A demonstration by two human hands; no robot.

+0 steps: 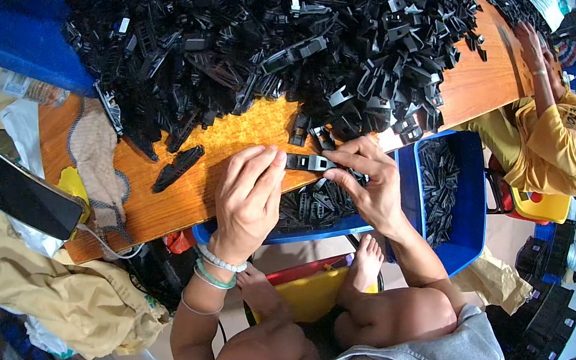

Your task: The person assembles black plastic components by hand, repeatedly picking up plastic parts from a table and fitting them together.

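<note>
Between my two hands, over the front edge of the wooden table (226,160), is a small black plastic clip-like part (308,163) with a lighter grey patch. My left hand (249,194) pinches its left end between thumb and fingers. At its right end, my right hand (370,179) grips it with thumb and forefinger. A long black part (178,168) lies alone on the table to the left. Beyond my hands rises a big heap of black plastic parts (247,46). Below them, a blue bin holds more black parts (312,204).
A second blue bin (481,190) with black parts stands to the right. At the far right, a person in a yellow shirt (566,141) works at the same table. A phone (32,195) with a cable and a cloth (95,159) are at the left. A yellow stool (312,298) sits between my feet.
</note>
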